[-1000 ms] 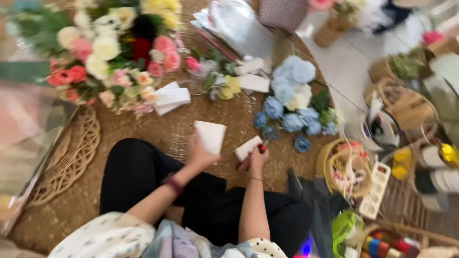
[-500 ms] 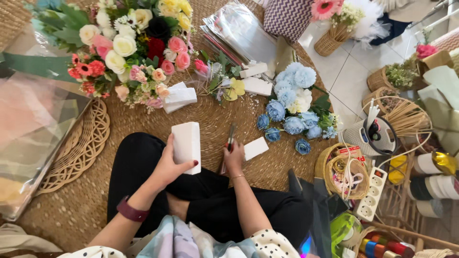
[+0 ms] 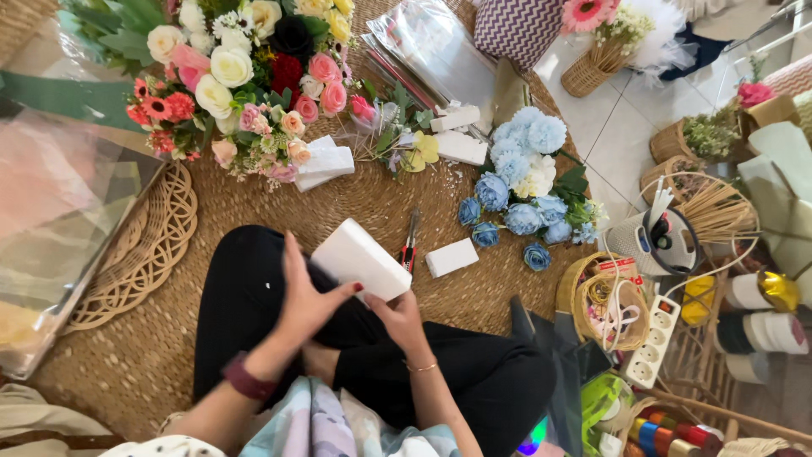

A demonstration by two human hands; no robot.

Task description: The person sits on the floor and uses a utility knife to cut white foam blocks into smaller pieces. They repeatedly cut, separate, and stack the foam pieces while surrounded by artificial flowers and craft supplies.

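The fingers (image 3: 292, 275) of the left hand (image 3: 306, 300) are spread and wrap the near left side of the white rectangular foam block (image 3: 362, 259), with the thumb pointing to the right under its lower face; the fingers (image 3: 382, 306) of the right hand (image 3: 402, 320) are closed narrow around its near right corner. So both hands hold the same block, above the lap in black trousers, near the middle of the scene. To do this step well, I judge the grip should stay light and even, because such foam probably dents easily under fingertips, and the left palm should support the block from below while the right hand only steadies the corner. The block's long axis runs from far left to near right, and its broad face is tilted up toward the camera. Just beyond it, on the round woven straw mat (image 3: 364, 195), lie a red-handled cutting tool (image 3: 410, 245) and a smaller white foam piece (image 3: 452, 256), apart from the hands. Farther right lies a bunch of blue fabric roses (image 3: 518, 182).
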